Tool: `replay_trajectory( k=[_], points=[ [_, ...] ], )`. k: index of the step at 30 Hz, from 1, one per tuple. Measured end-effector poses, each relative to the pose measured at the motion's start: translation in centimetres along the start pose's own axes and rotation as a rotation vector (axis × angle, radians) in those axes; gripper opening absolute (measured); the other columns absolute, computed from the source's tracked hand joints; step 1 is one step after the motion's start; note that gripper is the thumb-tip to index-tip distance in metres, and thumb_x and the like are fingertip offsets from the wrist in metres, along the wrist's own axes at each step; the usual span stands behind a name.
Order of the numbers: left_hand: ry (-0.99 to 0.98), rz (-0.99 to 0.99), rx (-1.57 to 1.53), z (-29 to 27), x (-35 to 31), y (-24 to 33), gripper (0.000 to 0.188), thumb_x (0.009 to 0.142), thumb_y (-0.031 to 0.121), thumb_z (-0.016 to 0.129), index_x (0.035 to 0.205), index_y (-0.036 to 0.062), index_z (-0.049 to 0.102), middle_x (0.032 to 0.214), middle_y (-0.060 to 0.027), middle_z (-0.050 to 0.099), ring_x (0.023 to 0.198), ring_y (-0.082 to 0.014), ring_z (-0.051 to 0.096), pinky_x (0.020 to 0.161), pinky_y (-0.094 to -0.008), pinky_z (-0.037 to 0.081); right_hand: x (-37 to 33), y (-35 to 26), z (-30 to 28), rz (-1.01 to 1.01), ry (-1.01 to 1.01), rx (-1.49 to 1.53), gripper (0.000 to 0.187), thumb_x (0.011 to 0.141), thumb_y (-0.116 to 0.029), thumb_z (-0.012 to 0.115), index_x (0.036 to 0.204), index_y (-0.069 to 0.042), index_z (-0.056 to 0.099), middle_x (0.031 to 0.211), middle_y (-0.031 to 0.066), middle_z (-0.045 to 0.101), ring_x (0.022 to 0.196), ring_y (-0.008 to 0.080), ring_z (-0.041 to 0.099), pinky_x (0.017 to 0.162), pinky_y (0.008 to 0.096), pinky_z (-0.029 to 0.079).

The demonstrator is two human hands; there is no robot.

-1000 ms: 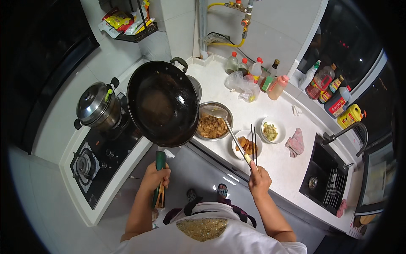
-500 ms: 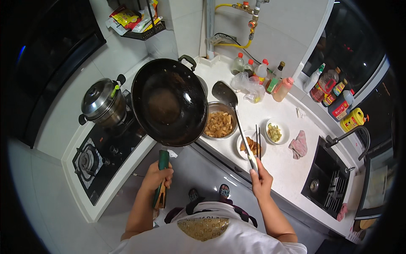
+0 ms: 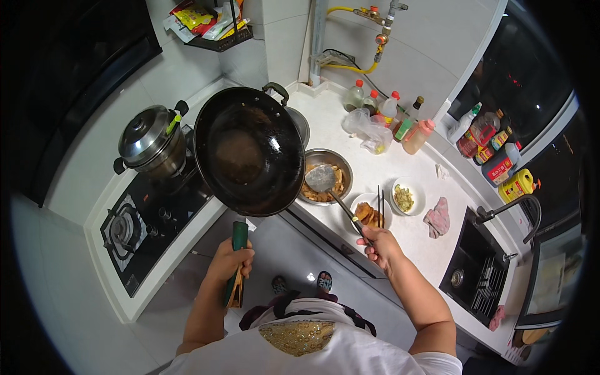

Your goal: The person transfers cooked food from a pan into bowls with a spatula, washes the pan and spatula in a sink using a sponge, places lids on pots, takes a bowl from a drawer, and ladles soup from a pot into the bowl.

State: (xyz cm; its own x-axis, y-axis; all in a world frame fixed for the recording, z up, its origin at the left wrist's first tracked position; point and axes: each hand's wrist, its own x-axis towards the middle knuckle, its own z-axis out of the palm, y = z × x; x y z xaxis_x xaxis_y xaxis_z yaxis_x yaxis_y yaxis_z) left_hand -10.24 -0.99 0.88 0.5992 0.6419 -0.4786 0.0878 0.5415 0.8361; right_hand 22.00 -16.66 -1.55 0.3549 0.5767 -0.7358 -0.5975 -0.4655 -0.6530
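Observation:
My left hand [image 3: 232,258] is closed round the green handle of a large black wok [image 3: 240,156], held up between the stove and the counter. The wok's inside is dark and shiny, with a few tiny bits near the rim. In my right hand [image 3: 381,245] is a metal spatula [image 3: 322,178], its blade over the pieces of food in a steel bowl [image 3: 347,165]. Whether the blade touches the food I cannot tell. Close to that hand, a white bowl [image 3: 386,209] holds brown slices, with dark chopsticks [image 3: 380,206] lying across it.
Left of the wok, a lidded steel pot [image 3: 150,140] stands on the black stove [image 3: 140,231]. A white bowl [image 3: 417,207] of chopped pieces and a pink cloth [image 3: 437,218] lie toward the sink [image 3: 469,269]. Several bottles and a plastic bag [image 3: 372,131] line the back.
My right hand has swung the spatula down and turned it, from above the counter to over the steel bowl. The wok stays nearly where it was in my left hand.

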Motion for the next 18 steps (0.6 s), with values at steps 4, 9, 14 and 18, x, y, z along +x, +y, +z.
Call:
replay_trajectory(
  k=[4,9,14,18],
  points=[
    [-0.007,-0.006,-0.006,-0.3,-0.2,-0.1,0.019,0.076,0.006,0.061,0.088,0.0014,0.048,0.059,-0.0059,0.05,0.043,-0.0141,0.05,0.042,-0.028,0.044,-0.8,-0.7,-2.2,0.087,0.006,0.002,0.011,0.091,-0.016,0.048,0.095,-0.006,0.05,0.074,0.0092,0.058,0.041,0.006,0.034,0.031,0.0178,0.026],
    [-0.024,-0.004,0.006,-0.9,0.0,-0.5,0.02,0.076,0.008,0.061,0.089,0.0011,0.048,0.059,-0.006,0.05,0.043,-0.0144,0.05,0.042,-0.0285,0.044,-4.2,-2.8,-3.6,0.168,0.022,0.028,0.013,0.092,-0.017,0.045,0.097,-0.006,0.05,0.074,0.0103,0.058,0.04,0.0035,0.032,0.03,0.0158,0.022],
    [-0.008,-0.008,-0.003,-0.8,0.3,-0.6,0.021,0.076,0.009,0.061,0.089,0.0011,0.047,0.059,-0.0061,0.05,0.044,-0.0144,0.05,0.042,-0.0285,0.044,-5.5,-4.9,-3.4,0.068,-0.002,0.1,0.014,0.093,-0.018,0.046,0.096,-0.004,0.049,0.072,0.0105,0.058,0.038,0.0037,0.031,0.029,0.0157,0.021],
    [-0.025,-0.002,-0.034,-0.9,0.1,-0.5,0.021,0.076,0.009,0.061,0.09,0.001,0.047,0.059,-0.006,0.05,0.044,-0.0143,0.05,0.042,-0.0285,0.045,-6.8,-4.9,-1.9,-0.246,0.039,-0.078,0.021,0.093,-0.019,0.049,0.105,-0.003,0.054,0.068,0.0067,0.056,0.036,0.004,0.031,0.029,0.0174,0.021]
  ],
)
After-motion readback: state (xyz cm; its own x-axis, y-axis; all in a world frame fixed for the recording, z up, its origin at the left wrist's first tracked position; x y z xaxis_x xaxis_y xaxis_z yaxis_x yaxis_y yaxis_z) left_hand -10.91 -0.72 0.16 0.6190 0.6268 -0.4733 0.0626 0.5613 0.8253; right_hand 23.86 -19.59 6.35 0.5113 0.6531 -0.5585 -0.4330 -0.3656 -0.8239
